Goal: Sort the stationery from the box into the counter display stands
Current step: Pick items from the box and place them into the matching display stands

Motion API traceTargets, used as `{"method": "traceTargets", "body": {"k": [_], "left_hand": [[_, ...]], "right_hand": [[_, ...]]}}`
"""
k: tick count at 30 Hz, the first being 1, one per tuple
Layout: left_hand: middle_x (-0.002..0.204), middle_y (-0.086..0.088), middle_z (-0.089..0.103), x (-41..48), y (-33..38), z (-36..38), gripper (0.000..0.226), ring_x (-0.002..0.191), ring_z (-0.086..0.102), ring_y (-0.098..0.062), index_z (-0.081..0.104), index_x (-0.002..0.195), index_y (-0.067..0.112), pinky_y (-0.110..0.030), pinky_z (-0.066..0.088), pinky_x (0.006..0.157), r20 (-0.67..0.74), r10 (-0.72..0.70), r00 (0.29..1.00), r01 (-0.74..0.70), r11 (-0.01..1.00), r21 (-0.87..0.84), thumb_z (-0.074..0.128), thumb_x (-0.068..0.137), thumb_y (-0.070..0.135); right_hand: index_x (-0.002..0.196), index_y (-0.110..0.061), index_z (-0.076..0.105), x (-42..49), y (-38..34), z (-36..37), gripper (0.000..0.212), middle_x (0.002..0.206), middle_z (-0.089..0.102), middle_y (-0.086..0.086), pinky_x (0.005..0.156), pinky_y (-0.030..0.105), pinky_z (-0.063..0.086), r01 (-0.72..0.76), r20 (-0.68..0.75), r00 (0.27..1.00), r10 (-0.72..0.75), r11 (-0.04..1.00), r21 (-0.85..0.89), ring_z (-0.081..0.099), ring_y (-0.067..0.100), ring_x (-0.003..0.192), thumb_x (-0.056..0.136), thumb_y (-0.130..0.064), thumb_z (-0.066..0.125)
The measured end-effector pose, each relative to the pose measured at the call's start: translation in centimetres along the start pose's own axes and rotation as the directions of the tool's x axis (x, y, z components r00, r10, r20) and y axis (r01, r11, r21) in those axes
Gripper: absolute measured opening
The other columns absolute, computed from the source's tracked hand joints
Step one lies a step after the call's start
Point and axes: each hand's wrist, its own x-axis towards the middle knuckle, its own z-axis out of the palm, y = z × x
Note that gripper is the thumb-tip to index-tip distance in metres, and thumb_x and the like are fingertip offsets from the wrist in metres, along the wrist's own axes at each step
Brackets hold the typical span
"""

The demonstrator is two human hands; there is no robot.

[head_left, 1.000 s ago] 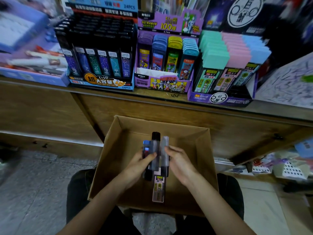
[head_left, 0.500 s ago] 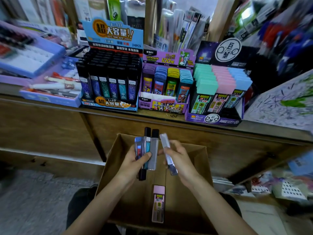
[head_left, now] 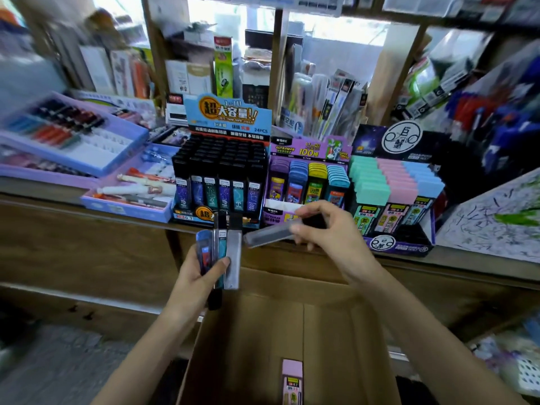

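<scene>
If the left grip slackens: the left hand (head_left: 198,279) pinches three upright cases in a fan, thumb across their fronts, over the far end of the box (head_left: 248,346). The grey case (head_left: 234,264), at the right of the fan, sits least under the thumb and looks likeliest to slide out, into the box or past its rim.
If the slot is misjudged: the right hand (head_left: 330,241) pinches a clear case (head_left: 268,237) by its dark-capped end. The case lies about level, pointing left, just near of the purple stand (head_left: 304,149). Its label is blurred, so I cannot tell which stand it suits, and it could go in the wrong one.
If it goes to the black stand (head_left: 228,115): the rows there look full, and forcing it in could tip its neighbours.
If the right hand swings wide: it is close to the purple stand's front and could knock it.
Stands on counter (head_left: 87,244): three, with black at left, purple in the middle and the pastel stand (head_left: 403,247) at right.
Cases in left hand: three that I can tell, the blue case (head_left: 204,252), the teal case (head_left: 221,258) and the grey case. A fourth may be hidden behind.
Cases in right hand: one.
Cases in box: one pink case (head_left: 292,378) shows at the near end, and the frame cuts off the rest.
Black stand, front row: six.
Purple stand, columns: four.
Pastel stand, columns: three.
Trays (head_left: 125,210): at least two, lilac, far left.
</scene>
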Motion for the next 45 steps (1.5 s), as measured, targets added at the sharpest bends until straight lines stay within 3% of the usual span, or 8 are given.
{"method": "traceTargets", "body": {"k": [5,11,18,24,27,32,38,45], "left_hand": [[0.082,0.004,0.065,0.3,1.0,-2.8,0.025,0.065,0.064,0.002,0.053,0.11,0.009,-0.011,0.048,0.054,-0.087,0.061,0.994,-0.056,0.997,0.06,0.06,0.087,0.002],[0.089,-0.007,0.063,0.0,2.1,-5.9,0.023,0.066,0.066,-0.002,0.053,0.105,0.013,-0.013,0.051,0.056,-0.134,0.099,0.986,-0.091,0.994,0.065,0.056,0.088,-0.002],[0.097,-0.01,0.064,-0.7,1.9,-7.6,0.025,0.075,0.066,-0.008,0.053,0.108,0.016,-0.016,0.053,0.06,-0.146,0.074,0.986,-0.07,0.997,0.031,0.057,0.089,0.001],[0.101,-0.011,0.062,-0.5,1.8,-8.1,0.026,0.076,0.066,-0.005,0.052,0.112,0.014,-0.014,0.052,0.059,-0.147,0.065,0.987,-0.06,0.997,0.042,0.058,0.089,0.004],[0.1,-0.01,0.063,-0.4,1.9,-8.0,0.028,0.075,0.066,-0.004,0.052,0.114,0.011,-0.013,0.051,0.058,-0.147,0.076,0.986,-0.072,0.997,0.035,0.058,0.088,0.003],[0.101,-0.009,0.065,-0.3,1.9,-7.9,0.027,0.082,0.067,-0.008,0.054,0.111,0.017,-0.014,0.052,0.063,-0.135,0.089,0.987,-0.09,0.996,-0.001,0.058,0.088,0.003],[0.101,-0.008,0.067,-0.1,1.7,-8.0,0.028,0.089,0.068,-0.016,0.055,0.109,0.021,-0.018,0.054,0.067,-0.139,0.087,0.986,-0.091,0.996,-0.02,0.06,0.087,0.004],[0.097,-0.005,0.067,0.1,2.2,-8.3,0.025,0.084,0.067,-0.011,0.056,0.107,0.02,-0.018,0.054,0.066,-0.16,0.113,0.981,-0.119,0.993,-0.027,0.059,0.088,0.003]], "right_hand": [[0.084,-0.012,0.068,4.3,-3.9,2.7,0.004,0.058,0.063,-0.003,0.051,0.016,0.044,0.109,-0.022,0.994,-0.108,0.994,0.022,0.055,0.007,0.051,0.082,-0.01,0.071],[0.086,-0.014,0.07,8.9,-6.1,8.5,0.011,0.081,0.072,0.01,0.062,0.037,0.051,0.201,-0.043,0.975,-0.218,0.947,-0.252,0.064,0.018,0.07,0.081,-0.023,0.072],[0.098,-0.01,0.07,10.3,-4.9,12.4,0.021,0.075,0.066,-0.003,0.055,0.024,0.042,0.256,0.08,0.966,-0.247,0.854,-0.454,0.06,0.011,0.061,0.084,-0.024,0.071],[0.098,-0.008,0.069,11.0,-5.0,13.3,0.022,0.075,0.061,-0.002,0.06,0.031,0.048,0.2,0.128,0.979,-0.158,0.855,-0.478,0.056,0.013,0.06,0.083,-0.023,0.072],[0.089,-0.004,0.068,11.2,-5.1,13.8,0.022,0.065,0.061,-0.002,0.047,0.019,0.042,0.188,0.146,0.981,-0.129,0.822,-0.538,0.054,0.01,0.051,0.082,-0.024,0.072],[0.07,-0.003,0.053,11.4,-4.1,14.6,0.032,0.08,0.067,0.03,0.066,0.045,0.056,0.146,0.129,0.988,-0.086,0.802,-0.579,0.065,0.021,0.055,0.084,-0.026,0.07],[0.055,-0.012,0.046,11.3,-3.3,14.2,0.042,0.058,0.063,0.014,0.051,0.034,0.047,0.174,0.089,0.985,-0.151,0.795,-0.581,0.068,0.028,0.064,0.086,-0.029,0.068],[0.078,0.002,0.062,11.3,-4.4,14.0,0.029,0.067,0.065,0.01,0.055,0.031,0.056,0.214,0.064,0.976,-0.21,0.846,-0.489,0.066,0.01,0.055,0.088,-0.025,0.065]]}}
